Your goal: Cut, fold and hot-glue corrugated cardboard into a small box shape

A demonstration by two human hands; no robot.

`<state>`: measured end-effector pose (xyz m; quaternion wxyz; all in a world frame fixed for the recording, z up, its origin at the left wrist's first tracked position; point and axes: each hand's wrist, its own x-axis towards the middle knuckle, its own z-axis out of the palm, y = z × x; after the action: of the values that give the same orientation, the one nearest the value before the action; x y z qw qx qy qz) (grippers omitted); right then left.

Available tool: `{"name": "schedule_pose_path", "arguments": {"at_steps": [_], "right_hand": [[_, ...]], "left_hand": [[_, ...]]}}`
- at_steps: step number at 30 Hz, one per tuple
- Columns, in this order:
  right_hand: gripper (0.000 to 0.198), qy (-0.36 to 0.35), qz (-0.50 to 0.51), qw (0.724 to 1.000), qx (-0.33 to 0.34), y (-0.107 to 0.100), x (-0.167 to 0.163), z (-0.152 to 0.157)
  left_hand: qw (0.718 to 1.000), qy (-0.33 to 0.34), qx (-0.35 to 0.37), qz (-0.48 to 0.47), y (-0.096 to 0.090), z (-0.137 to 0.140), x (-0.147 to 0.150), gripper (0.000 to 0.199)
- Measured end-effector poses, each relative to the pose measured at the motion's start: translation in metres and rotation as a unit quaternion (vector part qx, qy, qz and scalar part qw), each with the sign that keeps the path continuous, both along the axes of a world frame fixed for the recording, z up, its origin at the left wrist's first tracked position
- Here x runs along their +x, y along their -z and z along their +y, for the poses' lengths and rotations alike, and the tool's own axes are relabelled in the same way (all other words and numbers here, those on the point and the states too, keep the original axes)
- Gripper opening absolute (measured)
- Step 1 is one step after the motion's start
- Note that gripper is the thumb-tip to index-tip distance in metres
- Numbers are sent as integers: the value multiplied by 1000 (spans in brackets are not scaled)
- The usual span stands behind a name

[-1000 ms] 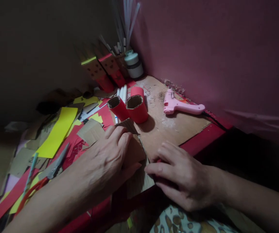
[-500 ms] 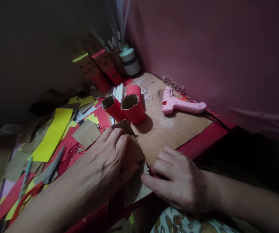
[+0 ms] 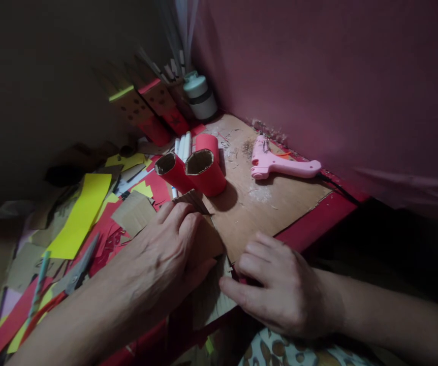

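My left hand [image 3: 165, 246] bends over a brown cardboard piece [image 3: 210, 239], with the fingers on its far side and the thumb on its near side; the fingertips are partly hidden. At the table's front edge, my right hand [image 3: 276, 284] is loosely curled, its thumb apart from the fingers and nothing visible between them. A pale, streaked board [image 3: 215, 300] lies beneath both hands. Just beyond the left hand stand two red-covered cardboard tubes, a wide one [image 3: 211, 178] and a narrower one [image 3: 175, 173]. Another red roll [image 3: 207, 145] is behind them.
A pink glue gun [image 3: 280, 166] lies on the brown board [image 3: 257, 213] by the wall, its cord trailing right. Orange-handled scissors [image 3: 76, 272] rest among paper scraps, near a yellow strip [image 3: 84, 213]. White-capped markers [image 3: 183, 147], a lidded jar [image 3: 200, 96] and decorated boxes [image 3: 137, 112] stand behind.
The view has shifted slightly, so the table things appear a little further left. Both hands keep nearly the same pose and place.
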<state>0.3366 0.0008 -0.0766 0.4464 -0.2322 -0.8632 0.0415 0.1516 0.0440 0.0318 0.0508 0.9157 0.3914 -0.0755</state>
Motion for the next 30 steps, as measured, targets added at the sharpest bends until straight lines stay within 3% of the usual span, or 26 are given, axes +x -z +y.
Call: {"name": "schedule_pose_path", "arguments": {"at_steps": [16,21,30], "right_hand": [[24,-17,17,1000,-12,4,0,2],[22,-14,15,1000,-10,7,0,2],[22,-17,-3,999,-44,-4,3,-1]], "left_hand": [[999,13,-13,-38,3,5,-1,2],[999,15,12,-50,8,5,-4,5],[999,28,38,-14,8,6,-2,13]]}}
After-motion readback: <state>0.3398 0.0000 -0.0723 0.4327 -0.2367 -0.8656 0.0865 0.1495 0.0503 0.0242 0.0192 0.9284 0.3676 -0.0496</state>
